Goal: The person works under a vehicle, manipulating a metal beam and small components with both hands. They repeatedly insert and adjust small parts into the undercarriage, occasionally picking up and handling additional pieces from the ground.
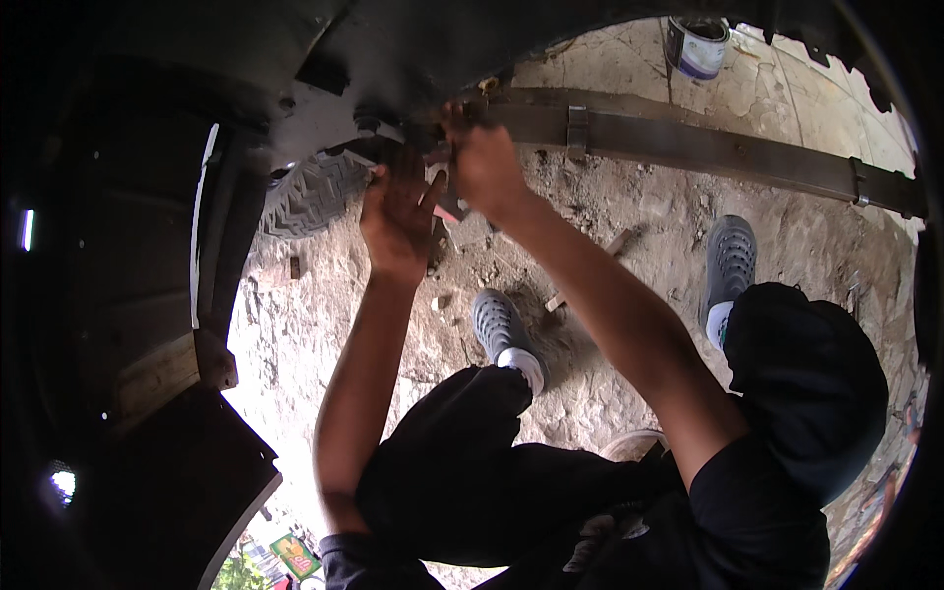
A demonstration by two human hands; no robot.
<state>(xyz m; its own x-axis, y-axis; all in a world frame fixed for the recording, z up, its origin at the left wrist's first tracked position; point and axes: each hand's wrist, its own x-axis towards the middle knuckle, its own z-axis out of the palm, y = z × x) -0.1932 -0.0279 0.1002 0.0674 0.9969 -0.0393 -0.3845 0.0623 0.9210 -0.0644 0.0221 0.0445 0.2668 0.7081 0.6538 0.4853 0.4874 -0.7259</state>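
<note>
My left hand [398, 216] reaches up under a dark vehicle, its fingers stretched out and the thumb apart, next to shadowed metal parts [368, 123]. Close on its right, my right hand [489, 169] is closed, its fingers curled at the near end of a long steel leaf spring [678, 141]. What those fingers grip is dark and slightly blurred, so I cannot make it out. A small reddish piece [449, 210] shows between the two hands, partly hidden.
A treaded tire [313, 195] stands left of my hands. Clamps [576, 133] band the spring. A paint can [698, 49] sits beyond it. Stones and a wooden stick [590, 270] lie on the rough ground around my grey shoes [500, 324]. Dark body panels [108, 246] close off the left.
</note>
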